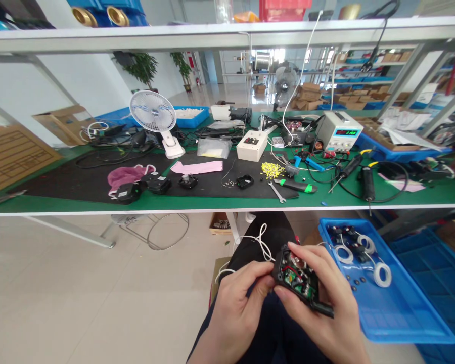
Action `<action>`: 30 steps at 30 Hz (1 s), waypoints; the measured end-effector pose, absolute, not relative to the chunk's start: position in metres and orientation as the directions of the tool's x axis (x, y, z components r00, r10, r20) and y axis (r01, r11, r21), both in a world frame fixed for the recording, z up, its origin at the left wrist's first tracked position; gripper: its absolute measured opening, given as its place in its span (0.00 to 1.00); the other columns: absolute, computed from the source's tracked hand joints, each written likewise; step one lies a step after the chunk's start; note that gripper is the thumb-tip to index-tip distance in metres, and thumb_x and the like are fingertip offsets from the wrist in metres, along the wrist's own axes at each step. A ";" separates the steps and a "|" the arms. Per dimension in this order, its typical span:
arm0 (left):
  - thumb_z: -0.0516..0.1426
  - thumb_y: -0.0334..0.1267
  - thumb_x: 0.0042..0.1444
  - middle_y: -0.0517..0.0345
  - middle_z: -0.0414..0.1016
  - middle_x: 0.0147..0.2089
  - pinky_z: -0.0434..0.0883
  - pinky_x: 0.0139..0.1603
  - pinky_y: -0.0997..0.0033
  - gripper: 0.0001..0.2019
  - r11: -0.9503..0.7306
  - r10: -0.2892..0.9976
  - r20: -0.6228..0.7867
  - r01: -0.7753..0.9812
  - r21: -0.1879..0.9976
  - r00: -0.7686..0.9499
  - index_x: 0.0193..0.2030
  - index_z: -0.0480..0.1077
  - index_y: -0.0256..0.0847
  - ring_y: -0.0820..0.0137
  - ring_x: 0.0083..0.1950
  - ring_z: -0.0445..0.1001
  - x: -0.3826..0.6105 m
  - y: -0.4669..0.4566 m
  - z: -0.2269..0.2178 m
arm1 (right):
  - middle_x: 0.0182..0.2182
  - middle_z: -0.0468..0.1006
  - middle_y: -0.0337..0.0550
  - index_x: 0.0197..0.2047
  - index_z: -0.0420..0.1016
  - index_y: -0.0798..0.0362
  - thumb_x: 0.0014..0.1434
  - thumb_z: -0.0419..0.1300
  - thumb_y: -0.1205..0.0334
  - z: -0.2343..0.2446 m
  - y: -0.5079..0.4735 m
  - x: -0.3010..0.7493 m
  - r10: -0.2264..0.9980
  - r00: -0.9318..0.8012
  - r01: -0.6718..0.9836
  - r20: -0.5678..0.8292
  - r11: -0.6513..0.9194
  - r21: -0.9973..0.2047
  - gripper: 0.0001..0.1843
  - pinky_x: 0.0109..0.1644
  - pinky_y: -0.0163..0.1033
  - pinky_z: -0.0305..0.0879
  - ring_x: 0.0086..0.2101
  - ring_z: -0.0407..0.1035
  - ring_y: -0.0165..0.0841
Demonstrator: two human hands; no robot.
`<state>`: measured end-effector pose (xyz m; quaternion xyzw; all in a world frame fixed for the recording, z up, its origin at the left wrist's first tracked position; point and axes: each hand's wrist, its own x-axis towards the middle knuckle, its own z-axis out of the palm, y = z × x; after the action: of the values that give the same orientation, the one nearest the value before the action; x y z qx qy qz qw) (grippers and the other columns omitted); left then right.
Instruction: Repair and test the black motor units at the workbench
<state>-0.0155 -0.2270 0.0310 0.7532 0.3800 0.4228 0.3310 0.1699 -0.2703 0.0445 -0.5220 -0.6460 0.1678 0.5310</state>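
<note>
Over my lap I hold a small black open device housing (301, 283) with a green circuit board and red wires inside. My right hand (326, 298) cradles it from below and behind, fingers wrapped round its edge. My left hand (238, 298) pinches its left side between thumb and forefinger. A white cable (260, 241) loops from the housing across my dark trousers.
A blue tray (398, 313) to my right holds white cable coils and black parts. The green bench (227, 202) ahead carries a white desk fan (155, 116), a power supply (339, 132), a beige box (253, 145), yellow small parts (272, 169), pliers (296, 185), a soldering iron (345, 172) and black housings (189, 181).
</note>
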 end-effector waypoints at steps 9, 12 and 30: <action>0.60 0.22 0.62 0.55 0.86 0.45 0.78 0.48 0.75 0.18 -0.702 0.700 0.689 0.360 0.615 0.188 0.55 0.77 0.42 0.70 0.43 0.85 -0.003 -0.232 0.027 | 0.49 0.72 0.48 0.67 0.70 0.47 0.65 0.70 0.61 0.045 -0.275 0.159 0.826 0.165 0.570 0.540 0.367 -0.735 0.30 0.47 0.41 0.74 0.46 0.73 0.39; 0.60 0.24 0.64 0.56 0.86 0.46 0.79 0.48 0.76 0.16 -0.664 0.746 0.627 0.316 0.677 0.224 0.55 0.77 0.43 0.71 0.44 0.85 -0.004 -0.232 0.028 | 0.49 0.72 0.48 0.66 0.70 0.48 0.65 0.70 0.61 0.046 -0.275 0.157 0.814 0.196 0.574 0.546 0.356 -0.737 0.28 0.46 0.40 0.74 0.45 0.73 0.39; 0.59 0.22 0.61 0.57 0.85 0.46 0.77 0.52 0.73 0.19 -0.718 0.692 0.698 0.276 0.639 0.183 0.56 0.75 0.44 0.70 0.47 0.83 -0.008 -0.233 0.013 | 0.50 0.70 0.48 0.69 0.69 0.46 0.64 0.70 0.61 0.053 -0.279 0.160 0.819 0.100 0.591 0.565 0.407 -0.696 0.32 0.45 0.39 0.74 0.47 0.72 0.39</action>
<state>-0.0075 -0.2326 0.0127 0.7456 0.3248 0.5503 0.1890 0.1598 -0.2788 0.0532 -0.5330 -0.6615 0.1104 0.5159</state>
